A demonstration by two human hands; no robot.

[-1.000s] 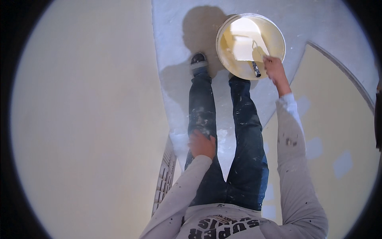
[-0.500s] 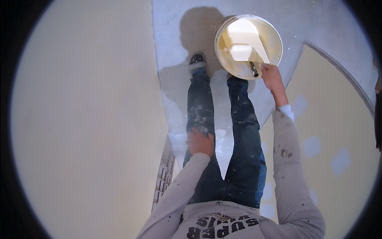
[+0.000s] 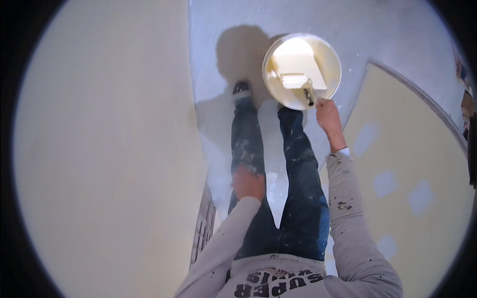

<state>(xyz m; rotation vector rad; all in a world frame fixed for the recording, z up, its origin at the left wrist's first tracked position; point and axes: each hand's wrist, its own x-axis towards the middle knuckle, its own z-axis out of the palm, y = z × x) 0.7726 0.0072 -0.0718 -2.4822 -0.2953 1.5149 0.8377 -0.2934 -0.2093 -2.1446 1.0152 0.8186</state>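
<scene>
A round white bucket [image 3: 338,79] stands on the floor just beyond my right foot, holding cream-coloured paint [image 3: 293,57]. Inside it rests a wide-headed painting tool [image 3: 309,95] with a short dark handle, its pale head coated in paint. Whether that is a brush or a roller I cannot tell. My right hand [image 3: 329,116] is closed at the near right rim, seemingly gripping it. The tool's handle end lies close to those fingers, apart from the palm. My left hand [image 3: 247,183], somewhat blurred, lies on my left leg near the knee with its fingers laid out.
A cream wall [image 3: 109,149] fills the left side. On the right is another cream surface [image 3: 392,149] with pale light patches and a dark curved edge. The grey floor [image 3: 213,64] carries my shadow. Brownish items [image 3: 467,107] stand at the far right.
The view has shifted, so bucket and feet sit lower in the picture. My right hand has drawn slightly back toward me at the rim. My left hand stays on my leg.
</scene>
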